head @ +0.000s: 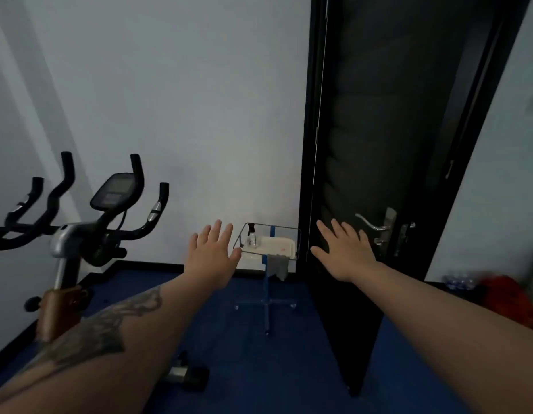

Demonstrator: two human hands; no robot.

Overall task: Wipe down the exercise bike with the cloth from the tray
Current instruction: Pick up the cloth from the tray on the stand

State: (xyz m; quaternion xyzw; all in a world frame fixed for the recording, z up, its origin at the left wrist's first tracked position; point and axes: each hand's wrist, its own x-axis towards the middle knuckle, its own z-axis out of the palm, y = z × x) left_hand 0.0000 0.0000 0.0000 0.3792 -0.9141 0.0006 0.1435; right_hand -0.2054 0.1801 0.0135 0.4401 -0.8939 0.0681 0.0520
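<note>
A black exercise bike (80, 234) with a console and curved handlebars stands at the left. Straight ahead a white tray (277, 245) rests on a small blue stand by the wall. A grey cloth (279, 265) hangs over the tray's front edge. A small spray bottle (252, 238) stands at the tray's left end. My left hand (211, 255) is held out flat with spread fingers, just left of the tray and nearer to me. My right hand (344, 249) is also flat and spread, in front of the door to the right of the tray. Both hands hold nothing.
A black door (393, 144) stands ajar right of the tray, its metal handle (372, 224) near my right hand. The floor (244, 339) is blue carpet. Something red (510, 297) and several water bottles (459, 280) lie past the door at the far right.
</note>
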